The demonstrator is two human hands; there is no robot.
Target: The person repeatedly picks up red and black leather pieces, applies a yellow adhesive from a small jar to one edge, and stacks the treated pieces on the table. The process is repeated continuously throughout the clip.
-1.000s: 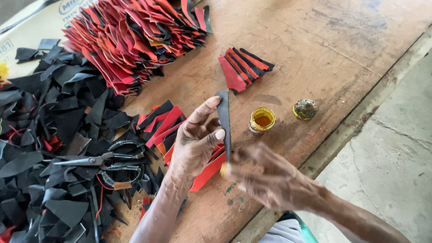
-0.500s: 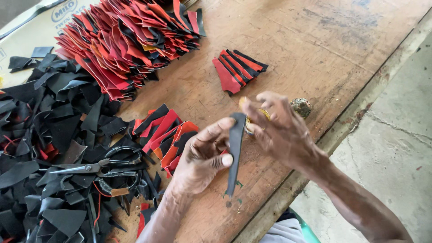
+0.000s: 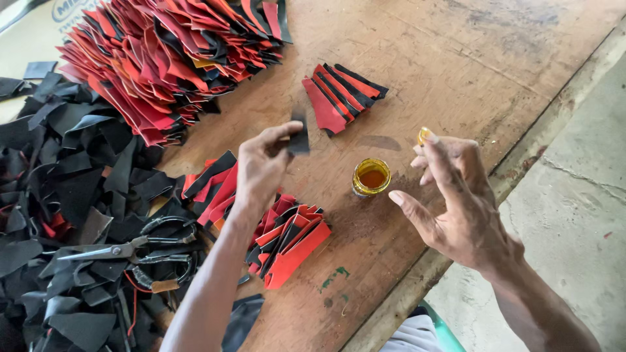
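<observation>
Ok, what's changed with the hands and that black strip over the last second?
The right hand let go of the black strip and drew away, its yellow-smeared fingertip now raised beside the small open jar. The left hand kept the strip pinched and lifted it. The jar, scissors and red-and-black piles stayed put.

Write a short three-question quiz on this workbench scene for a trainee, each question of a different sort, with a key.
1. True or false: the left hand pinches a black strip.
2. What lies on the black scraps at the left? A) scissors B) hammer C) ruler
3. Fill in: the small open jar holds a ____ liquid.

Key: 1 true. 2 A, the scissors. 3 yellow-amber; the right hand beside it has a yellow-coated fingertip.
</observation>
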